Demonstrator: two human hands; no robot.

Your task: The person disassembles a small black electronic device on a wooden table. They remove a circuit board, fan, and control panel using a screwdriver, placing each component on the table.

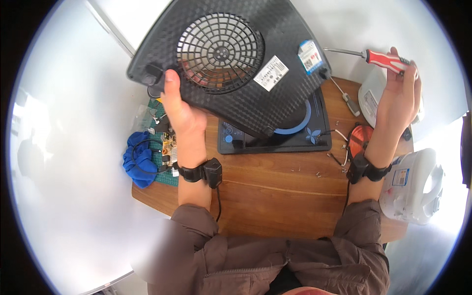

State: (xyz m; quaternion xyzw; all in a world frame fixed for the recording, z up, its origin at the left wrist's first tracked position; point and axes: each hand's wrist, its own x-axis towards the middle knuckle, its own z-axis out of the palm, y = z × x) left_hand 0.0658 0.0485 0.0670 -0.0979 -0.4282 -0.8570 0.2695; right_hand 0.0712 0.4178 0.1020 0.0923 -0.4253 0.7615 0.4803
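My left hand (183,112) is closed on the lower left edge of a black plastic bottom cover (290,96), its thumb over the face. The cover is held up and tilted. It has a round vent grille (222,53) and two stuck-on labels. Raised at the right, my right hand (405,93) grips a screwdriver (386,61) by its red and grey handle. Its shaft points left, with the tip by the cover's right edge; whether they touch I cannot tell. Below the cover, partly hidden by it, an induction cooker's black top panel (275,146) with blue markings lies on the table.
A blue cloth (140,161) and a circuit board (169,147) sit on a green mat (173,180) at left. At right are a grey-handled screwdriver (352,105), an orange-red coil (362,137), a white appliance (369,93) and a white jug (410,189). Small screws (318,174) dot the wooden table (265,196).
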